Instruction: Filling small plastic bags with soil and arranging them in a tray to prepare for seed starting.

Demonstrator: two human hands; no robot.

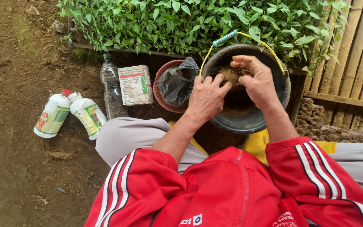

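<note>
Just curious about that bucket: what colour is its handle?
The handle is yellow with a blue-green grip, seen in the head view.

Outdoors, in daylight: bare brown earth floor (17, 168), bamboo fence (357, 63) at right, dense green seedling bed (190, 21) behind, stacked soil rolls (315, 122) below the fence.

Both bare forearms reach up from red sleeves toward the upper middle of the frame. The left hand (206, 98) is loosely curled, knuckles up; the right hand (255, 80) curls its fingers (241, 63) inward, pinching.
</note>
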